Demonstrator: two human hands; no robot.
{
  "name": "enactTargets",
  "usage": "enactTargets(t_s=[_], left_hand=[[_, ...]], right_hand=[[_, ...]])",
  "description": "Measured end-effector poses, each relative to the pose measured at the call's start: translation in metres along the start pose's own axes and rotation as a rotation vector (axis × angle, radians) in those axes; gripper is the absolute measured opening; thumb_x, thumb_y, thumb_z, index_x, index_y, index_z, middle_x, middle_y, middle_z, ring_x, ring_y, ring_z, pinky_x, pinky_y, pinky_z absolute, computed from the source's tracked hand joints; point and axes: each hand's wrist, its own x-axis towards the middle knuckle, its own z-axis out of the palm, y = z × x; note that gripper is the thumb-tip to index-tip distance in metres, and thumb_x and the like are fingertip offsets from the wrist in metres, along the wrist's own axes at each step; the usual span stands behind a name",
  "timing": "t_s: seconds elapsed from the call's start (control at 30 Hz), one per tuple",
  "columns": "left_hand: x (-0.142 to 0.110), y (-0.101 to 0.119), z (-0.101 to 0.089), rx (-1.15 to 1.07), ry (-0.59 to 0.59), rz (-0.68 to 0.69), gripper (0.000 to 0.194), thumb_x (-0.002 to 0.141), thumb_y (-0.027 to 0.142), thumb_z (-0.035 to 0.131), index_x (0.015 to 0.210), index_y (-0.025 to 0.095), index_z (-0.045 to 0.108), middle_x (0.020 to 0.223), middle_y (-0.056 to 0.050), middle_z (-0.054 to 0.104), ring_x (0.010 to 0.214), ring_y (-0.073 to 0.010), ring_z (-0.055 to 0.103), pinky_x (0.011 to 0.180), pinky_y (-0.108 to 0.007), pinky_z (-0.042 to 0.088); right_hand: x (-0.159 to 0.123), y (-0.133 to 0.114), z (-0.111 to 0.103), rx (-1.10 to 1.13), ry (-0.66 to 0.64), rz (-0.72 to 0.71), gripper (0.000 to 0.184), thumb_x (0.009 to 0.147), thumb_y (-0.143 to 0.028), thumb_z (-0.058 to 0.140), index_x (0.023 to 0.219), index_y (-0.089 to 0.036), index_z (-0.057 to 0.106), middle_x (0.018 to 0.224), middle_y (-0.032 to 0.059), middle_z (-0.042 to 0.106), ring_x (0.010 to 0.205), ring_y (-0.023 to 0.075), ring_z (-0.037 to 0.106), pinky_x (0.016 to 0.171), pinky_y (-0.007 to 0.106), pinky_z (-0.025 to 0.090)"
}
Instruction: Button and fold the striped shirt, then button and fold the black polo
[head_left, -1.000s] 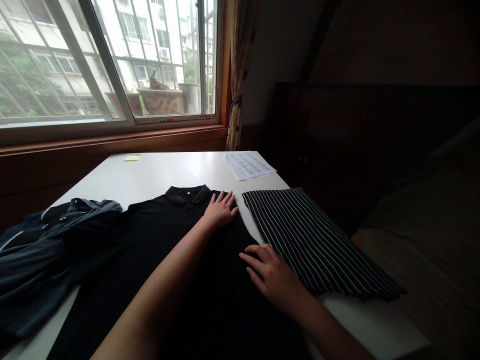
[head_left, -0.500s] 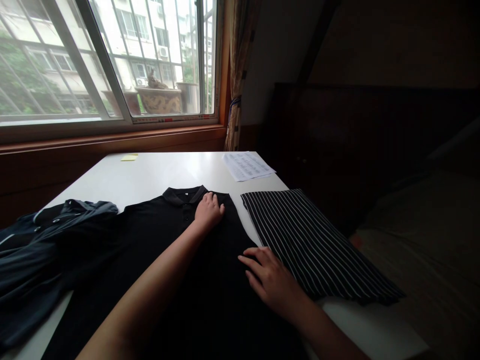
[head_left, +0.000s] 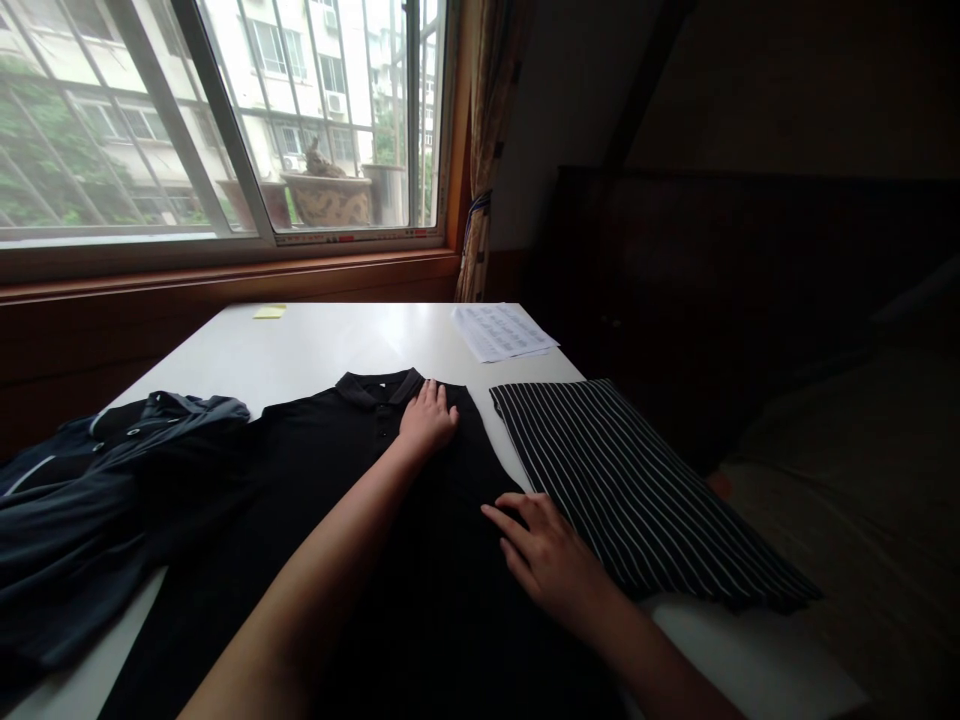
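A black polo shirt (head_left: pixel 322 470) lies spread face up on the white table (head_left: pixel 352 335), its collar toward the window. My left hand (head_left: pixel 430 415) rests flat on the shirt just right of the collar and buttons, fingers stretched out. Lower down, my right hand (head_left: pixel 546 550) lies at the shirt's right side with fingers apart and slightly bent; nothing shows in its grasp. Beside it on the right is a black cloth with white stripes (head_left: pixel 622 480), laid flat. The shirt's lower part is dark and runs out of view.
A crumpled dark blue-grey garment (head_left: pixel 82 510) lies on the left, against the shirt's sleeve. Printed sheets (head_left: pixel 502 332) sit at the table's far right corner and a yellow sticky note (head_left: pixel 270 311) at the far left. Beyond stands a barred window (head_left: pixel 322 130) with a tied curtain (head_left: pixel 476 220).
My left hand has moved from the shirt's shoulder edge leftward to near the collar, its fingers closer together. My right hand stays at about the same place. The view shifts slightly.
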Motion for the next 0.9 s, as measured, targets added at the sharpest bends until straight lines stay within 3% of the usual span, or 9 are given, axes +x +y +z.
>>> enactTargets(t_s=[0.13, 0.27, 0.37, 0.5, 0.63, 0.77, 0.83, 0.9], left_hand=[[0.000, -0.004, -0.006, -0.032, -0.028, 0.040, 0.061, 0.101, 0.041, 0.038, 0.149, 0.005, 0.040, 0.160, -0.023, 0.032, 0.150, -0.0334, 0.027, 0.117, -0.047, 0.031], [-0.009, -0.011, -0.023, -0.068, -0.058, 0.168, 0.054, 0.100, 0.039, 0.045, 0.145, 0.009, 0.047, 0.155, -0.019, 0.043, 0.147, -0.0288, 0.036, 0.118, -0.043, 0.032], [-0.033, -0.017, -0.044, -0.092, -0.062, 0.247, 0.050, 0.101, 0.038, 0.044, 0.145, 0.015, 0.048, 0.147, -0.013, 0.055, 0.136, -0.0245, 0.052, 0.112, -0.036, 0.042], [-0.083, -0.039, -0.080, -0.087, -0.037, 0.267, 0.047, 0.100, 0.037, 0.044, 0.145, 0.024, 0.050, 0.137, -0.007, 0.064, 0.117, -0.0242, 0.065, 0.096, -0.034, 0.053], [-0.133, -0.100, -0.124, 0.001, 0.059, 0.176, 0.040, 0.098, 0.035, 0.045, 0.134, 0.027, 0.058, 0.127, -0.005, 0.069, 0.114, -0.0254, 0.065, 0.090, -0.035, 0.054], [-0.175, -0.191, -0.164, 0.172, 0.157, -0.101, 0.043, 0.096, 0.042, 0.046, 0.131, 0.021, 0.060, 0.123, -0.010, 0.068, 0.113, -0.0294, 0.061, 0.095, -0.040, 0.048], [-0.196, -0.233, -0.175, 0.283, 0.170, -0.242, 0.050, 0.094, 0.044, 0.049, 0.134, 0.015, 0.058, 0.126, -0.014, 0.064, 0.112, -0.0322, 0.059, 0.098, -0.043, 0.045], [-0.215, -0.265, -0.180, 0.344, 0.190, -0.412, 0.053, 0.093, 0.048, 0.050, 0.136, 0.017, 0.057, 0.123, -0.014, 0.063, 0.107, -0.0325, 0.059, 0.095, -0.042, 0.045]], right_hand=[[0.000, -0.002, 0.000, -0.035, -0.013, 0.002, 0.053, 0.094, -0.017, 0.053, 0.144, -0.032, 0.052, 0.134, 0.0072, 0.057, 0.119, 0.0274, 0.052, 0.103, 0.048, 0.052], [0.000, -0.003, -0.003, -0.035, -0.013, -0.003, 0.052, 0.095, -0.019, 0.053, 0.145, -0.032, 0.051, 0.134, 0.0070, 0.057, 0.119, 0.0268, 0.052, 0.104, 0.048, 0.052], [0.000, -0.002, -0.003, -0.024, -0.002, -0.005, 0.050, 0.096, -0.021, 0.053, 0.144, -0.032, 0.052, 0.134, 0.0069, 0.057, 0.119, 0.0265, 0.052, 0.104, 0.047, 0.052], [-0.001, 0.000, 0.000, -0.027, 0.015, -0.015, 0.047, 0.097, -0.026, 0.053, 0.143, -0.034, 0.053, 0.134, 0.0066, 0.057, 0.118, 0.0263, 0.053, 0.102, 0.047, 0.053], [-0.003, 0.000, 0.005, -0.048, 0.027, -0.009, 0.046, 0.098, -0.028, 0.052, 0.144, -0.034, 0.053, 0.134, 0.0068, 0.057, 0.119, 0.0265, 0.053, 0.100, 0.046, 0.054], [-0.003, 0.000, 0.006, -0.070, 0.037, -0.025, 0.047, 0.097, -0.027, 0.053, 0.144, -0.032, 0.052, 0.132, 0.0080, 0.058, 0.117, 0.0270, 0.054, 0.099, 0.047, 0.054], [-0.001, 0.000, 0.004, -0.088, 0.048, -0.043, 0.047, 0.096, -0.025, 0.054, 0.142, -0.030, 0.054, 0.130, 0.0089, 0.059, 0.116, 0.0278, 0.055, 0.099, 0.049, 0.053], [0.002, -0.003, -0.001, -0.099, 0.059, -0.074, 0.047, 0.095, -0.022, 0.055, 0.141, -0.030, 0.056, 0.128, 0.0093, 0.060, 0.117, 0.0286, 0.056, 0.101, 0.051, 0.051]])
